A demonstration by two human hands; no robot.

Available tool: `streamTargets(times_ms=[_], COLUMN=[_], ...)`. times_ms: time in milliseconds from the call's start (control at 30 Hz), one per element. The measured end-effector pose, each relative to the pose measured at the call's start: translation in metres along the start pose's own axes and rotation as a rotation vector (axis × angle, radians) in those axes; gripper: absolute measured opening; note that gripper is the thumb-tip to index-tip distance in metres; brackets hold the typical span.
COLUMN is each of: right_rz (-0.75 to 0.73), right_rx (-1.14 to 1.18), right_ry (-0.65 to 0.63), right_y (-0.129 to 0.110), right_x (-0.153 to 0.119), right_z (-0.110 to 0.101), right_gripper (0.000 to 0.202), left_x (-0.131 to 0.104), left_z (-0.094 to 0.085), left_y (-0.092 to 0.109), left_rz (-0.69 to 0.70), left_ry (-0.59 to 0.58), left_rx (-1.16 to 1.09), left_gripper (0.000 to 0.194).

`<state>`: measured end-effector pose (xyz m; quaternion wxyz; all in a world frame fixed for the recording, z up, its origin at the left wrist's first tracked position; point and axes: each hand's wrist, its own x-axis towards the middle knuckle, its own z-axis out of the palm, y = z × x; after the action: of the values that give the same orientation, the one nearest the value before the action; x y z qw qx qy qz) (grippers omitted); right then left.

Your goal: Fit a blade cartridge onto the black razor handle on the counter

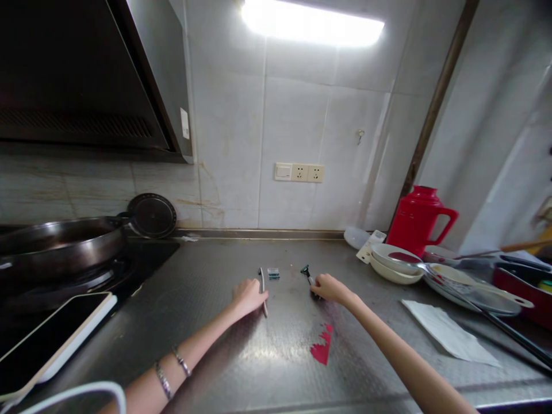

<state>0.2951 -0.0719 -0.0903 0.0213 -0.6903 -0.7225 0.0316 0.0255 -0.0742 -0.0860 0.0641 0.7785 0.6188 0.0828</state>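
Note:
On the steel worktop, my left hand (249, 297) is closed around a slim, pale, slightly curved handle (263, 282) with a small dark tip pointing away from me. My right hand (328, 287) grips a razor (308, 276), its dark head angled to the far left and its lower handle hidden by my fingers. Between the hands, nearer the left one, lies a small clear case (273, 273) with dark strips that look like blade cartridges. A torn red scrap (322, 345) rests closer to me, below my right hand.
At left, a pan (64, 244) stands on the cooktop beside a phone (47, 339); a white cable (86, 386) loops at the near left. Bowls (394, 265), a red thermos jug (418, 221), a strainer (466, 279) and a white napkin (448, 330) crowd the right.

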Motion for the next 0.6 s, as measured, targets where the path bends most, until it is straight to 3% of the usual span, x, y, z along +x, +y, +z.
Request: streamTargets(times_ms=[367, 600], right_rz=[0.010, -0.062], right_rx=[0.030, 0.187], right_ry=[0.050, 0.094], right_y=[-0.011, -0.035], right_x=[-0.009, -0.015], right_z=[-0.015, -0.025], right_gripper=[0.031, 0.026], left_x=[0.005, -0.003], left_z=[0.000, -0.009], left_y=[0.013, 0.023], left_rz=[0.021, 0.055], left_ry=[-0.050, 0.035], left_rx=[0.081, 0.100], left_gripper=[0.029, 0.032])
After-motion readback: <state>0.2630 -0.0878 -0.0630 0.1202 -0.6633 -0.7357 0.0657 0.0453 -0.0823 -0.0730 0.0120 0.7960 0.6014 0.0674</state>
